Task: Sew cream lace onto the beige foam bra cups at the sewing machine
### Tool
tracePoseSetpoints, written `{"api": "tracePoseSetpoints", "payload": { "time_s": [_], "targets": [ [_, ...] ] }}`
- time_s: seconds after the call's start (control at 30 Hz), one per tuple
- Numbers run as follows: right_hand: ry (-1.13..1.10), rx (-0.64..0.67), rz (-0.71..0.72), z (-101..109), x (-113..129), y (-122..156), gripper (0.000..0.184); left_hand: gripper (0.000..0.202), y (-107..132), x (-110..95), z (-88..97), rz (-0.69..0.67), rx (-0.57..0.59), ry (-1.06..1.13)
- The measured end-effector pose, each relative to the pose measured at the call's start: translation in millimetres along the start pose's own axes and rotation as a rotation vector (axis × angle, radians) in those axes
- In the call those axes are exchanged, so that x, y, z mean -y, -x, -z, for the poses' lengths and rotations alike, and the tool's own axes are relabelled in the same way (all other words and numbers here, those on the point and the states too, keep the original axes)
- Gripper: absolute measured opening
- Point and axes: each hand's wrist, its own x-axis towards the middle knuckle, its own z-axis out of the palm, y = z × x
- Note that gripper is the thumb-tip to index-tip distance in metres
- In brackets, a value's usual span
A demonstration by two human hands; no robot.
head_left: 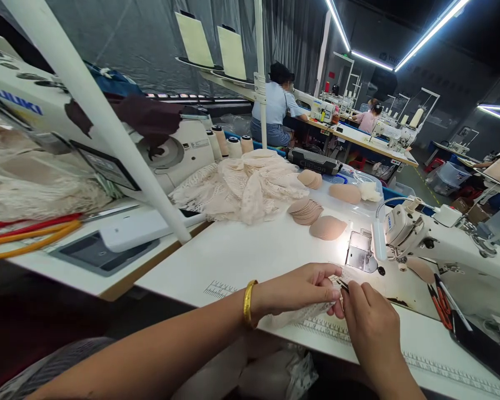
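My left hand (302, 289), with a gold bangle on its wrist, pinches a piece of pale lace fabric (289, 316) near the table's front edge. The lace hangs below the palm and partly shows between the fingers. My right hand (370, 316) is closed on a small pointed metal tool (342, 284), its narrow dark tip at the lace by my left fingertips. Most of that tool is hidden in my fingers, so I cannot tell whether it is snips or tweezers. Just beyond both hands lies the metal needle plate (361, 253) of a lit sewing machine (416, 222).
Beige cup pads (306, 212) and a heap of cream lace (250, 186) lie on the white table (183, 272). Orange-handled scissors (440, 305) rest at the right. A slanting white pole (104, 122) crosses the left. Co-workers (270, 108) sit at machines behind.
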Motion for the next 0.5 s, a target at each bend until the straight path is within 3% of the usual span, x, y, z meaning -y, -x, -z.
{"api": "tracePoseSetpoints", "payload": {
  "time_s": [0.3,0.43,0.47,0.5],
  "targets": [
    [-0.031,-0.007,-0.05,-7,5,3,0.028,0.044,-3,-1,-5.9,-0.014,0.007,-0.061],
    [-0.128,-0.013,-0.082,3,-16,17,0.02,0.048,17,-28,13.2,0.097,-0.018,-0.484],
    [-0.129,0.0,-0.11,6,-29,24,0.021,0.047,24,-39,21.9,0.11,-0.093,-0.646],
    [-0.094,0.012,-0.152,9,-44,33,0.025,0.047,32,-50,31.5,0.083,-0.244,-0.818]
  ]
}}
